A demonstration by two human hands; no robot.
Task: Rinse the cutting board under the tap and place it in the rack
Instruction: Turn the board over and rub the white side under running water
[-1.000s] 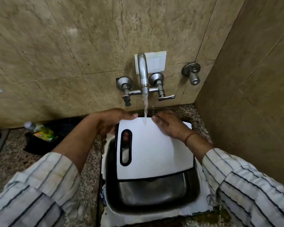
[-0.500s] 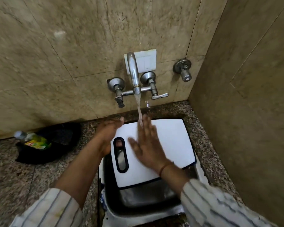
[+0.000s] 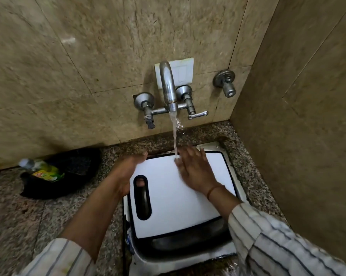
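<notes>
The left hand (image 3: 128,176) clasped the cutting board (image 3: 174,198) along its left edge, beside the handle slot, with a fingertip showing through that slot from underneath. The right hand (image 3: 196,172) gripped nothing: it lay open and flat on the board's top face, fingers spread toward the far edge.

The board, white with a dark rim, lay nearly flat across the sink (image 3: 188,248) let into the counter's far right corner, covering most of the basin and leaving only its near part open. Water from the tap (image 3: 168,86) ran in a thin stream and struck the board at its far edge, just at the fingertips of the flat hand.

To my eye the rinse was well under way but not finished, with only the top face wetted and rubbed. No rack showed anywhere, so the placing was all left to do.

At the counter's far left a green-labelled bottle (image 3: 40,170) lay in a dark tray (image 3: 72,176).
</notes>
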